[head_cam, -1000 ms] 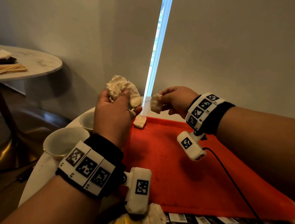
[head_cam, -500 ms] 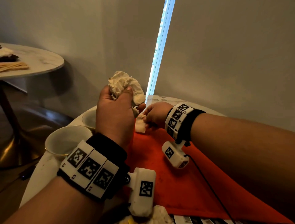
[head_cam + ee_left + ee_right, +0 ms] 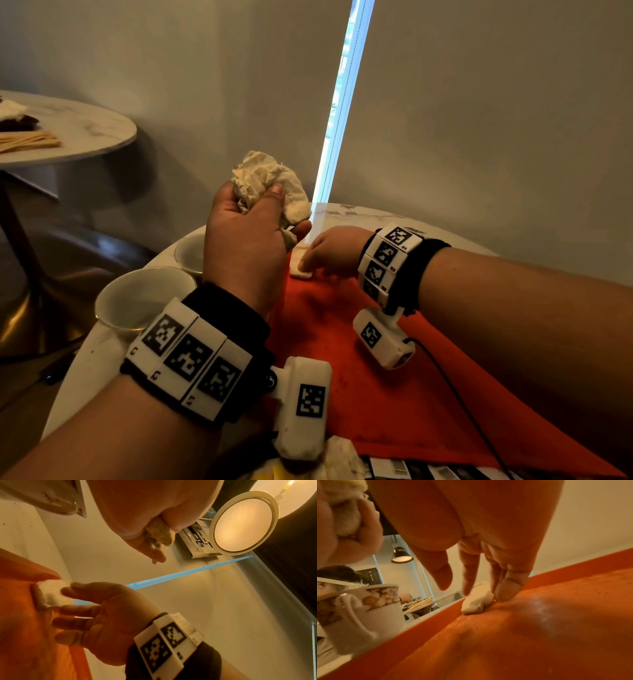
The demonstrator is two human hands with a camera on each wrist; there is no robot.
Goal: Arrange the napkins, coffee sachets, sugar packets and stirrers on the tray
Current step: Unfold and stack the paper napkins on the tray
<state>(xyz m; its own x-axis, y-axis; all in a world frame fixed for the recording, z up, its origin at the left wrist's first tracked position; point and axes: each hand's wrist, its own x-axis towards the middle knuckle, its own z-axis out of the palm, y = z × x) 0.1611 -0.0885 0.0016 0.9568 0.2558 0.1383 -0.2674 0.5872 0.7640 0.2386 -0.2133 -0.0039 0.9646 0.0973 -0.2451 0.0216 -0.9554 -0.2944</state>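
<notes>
Near the centre of the head view, the left hand [image 3: 246, 250] is raised above the table with its fingers curled tight round a crumpled napkin [image 3: 270, 181]. Just right of it, the right hand [image 3: 329, 253] reaches down with fingers nearly straight, its fingertips [image 3: 506, 588] pressing a small folded napkin [image 3: 476, 601] (a white wad) onto the far left corner of the orange tray [image 3: 394, 394]. Two cups [image 3: 137, 301] stand at the tray's left.

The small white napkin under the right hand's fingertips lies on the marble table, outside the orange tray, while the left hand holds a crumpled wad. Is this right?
Not quite: the small white napkin lies on the orange tray, near its rim, as the right wrist view shows. The right hand touches it; the left hand grips the crumpled wad.
</notes>
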